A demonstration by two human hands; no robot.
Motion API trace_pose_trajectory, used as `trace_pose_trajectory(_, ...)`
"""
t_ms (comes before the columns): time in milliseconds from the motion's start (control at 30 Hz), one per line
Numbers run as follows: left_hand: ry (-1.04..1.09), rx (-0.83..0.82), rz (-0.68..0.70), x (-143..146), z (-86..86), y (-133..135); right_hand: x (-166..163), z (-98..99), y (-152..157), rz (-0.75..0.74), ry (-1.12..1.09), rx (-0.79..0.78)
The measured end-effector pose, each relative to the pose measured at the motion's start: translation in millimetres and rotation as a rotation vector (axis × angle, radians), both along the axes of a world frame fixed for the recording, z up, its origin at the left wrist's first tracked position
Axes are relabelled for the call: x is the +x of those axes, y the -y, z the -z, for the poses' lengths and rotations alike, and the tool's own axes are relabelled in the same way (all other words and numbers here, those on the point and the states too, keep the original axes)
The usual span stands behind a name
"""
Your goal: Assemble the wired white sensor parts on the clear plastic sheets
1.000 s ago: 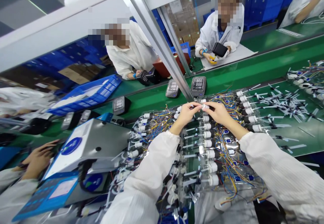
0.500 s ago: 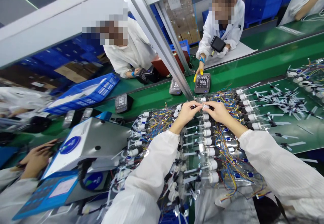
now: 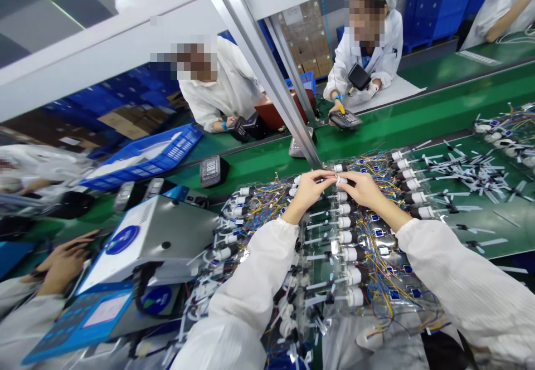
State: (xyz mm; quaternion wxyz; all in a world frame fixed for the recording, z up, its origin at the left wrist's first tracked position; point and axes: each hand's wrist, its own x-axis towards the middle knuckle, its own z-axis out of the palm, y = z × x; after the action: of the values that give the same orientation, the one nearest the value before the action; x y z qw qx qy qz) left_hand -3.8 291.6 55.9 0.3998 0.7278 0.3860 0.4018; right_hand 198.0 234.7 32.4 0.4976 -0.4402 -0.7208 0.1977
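My left hand (image 3: 310,190) and my right hand (image 3: 363,189) meet fingertip to fingertip over the far end of a row of small white-headed pumps (image 3: 345,222). My right fingers are closed on one white pump head (image 3: 341,180). Pressed against that same spot, my left thumb and forefinger pinch something too small to make out. The pumps lie side by side on clear plastic, with thin white tubes with black pieces (image 3: 320,256) to their left and coloured wires (image 3: 378,264) with blue connectors to their right.
More tubes with black pieces (image 3: 480,175) are scattered at right. A grey and blue machine (image 3: 146,242) stands at left. A metal post (image 3: 267,63) rises behind my hands. Beyond, co-workers handle display monitors on the green belt (image 3: 388,127); a blue crate (image 3: 142,158) sits there.
My hands stay together at the same pump, with barely any finger movement. The co-worker opposite has lifted and tilted a display monitor off the belt. The view has shifted slightly.
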Motion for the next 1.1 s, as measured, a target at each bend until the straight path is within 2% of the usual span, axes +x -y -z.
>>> trace_pose_trajectory(333,-0.041,-0.027,0.008,-0.1,-2.5,0.5,-1.4,1.4,0.0,-0.023,0.009,0.064)
trace_pose_trajectory(633,-0.033,0.003,-0.01,-0.5,-2.9,-0.2,-2.5,-2.7,1.2,0.011,-0.061,0.012)
trace_pose_trajectory(1000,-0.066,-0.002,-0.017,-3.1,2.2,-2.7,-1.2,-0.7,1.9,-0.005,-0.029,0.028)
trace_pose_trajectory(1100,-0.118,-0.003,0.025,-3.9,6.3,-4.2,0.5,-1.2,0.2,-0.026,0.049,0.0)
